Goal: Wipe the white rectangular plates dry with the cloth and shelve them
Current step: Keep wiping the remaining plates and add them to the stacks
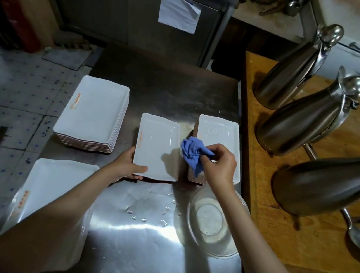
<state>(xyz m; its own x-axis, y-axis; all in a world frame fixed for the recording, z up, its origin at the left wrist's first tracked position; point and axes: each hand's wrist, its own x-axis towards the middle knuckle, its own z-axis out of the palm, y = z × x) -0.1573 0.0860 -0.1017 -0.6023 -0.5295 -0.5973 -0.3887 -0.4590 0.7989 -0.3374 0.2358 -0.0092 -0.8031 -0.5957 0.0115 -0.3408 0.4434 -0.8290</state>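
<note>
The steel desk (158, 87) carries three plate stacks (93, 111), a single plate (157, 144) by the left grip (127, 163), and a glass bowl (209, 222) under the right forearm.

Orange print marks the held plate (158, 147) and two stacks (92, 113) (53, 190); all illegible.

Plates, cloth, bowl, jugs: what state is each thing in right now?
Middle plate: flat on the steel table, gripped by the left hand.
Cloth: bunched, pinched by the right hand.
Right stack: piled, top plate bare.
Far-left stack: piled neatly.
Near-left stack: piled at the table edge.
Bowl: upright, looks empty.
Jugs: lids closed.
</note>
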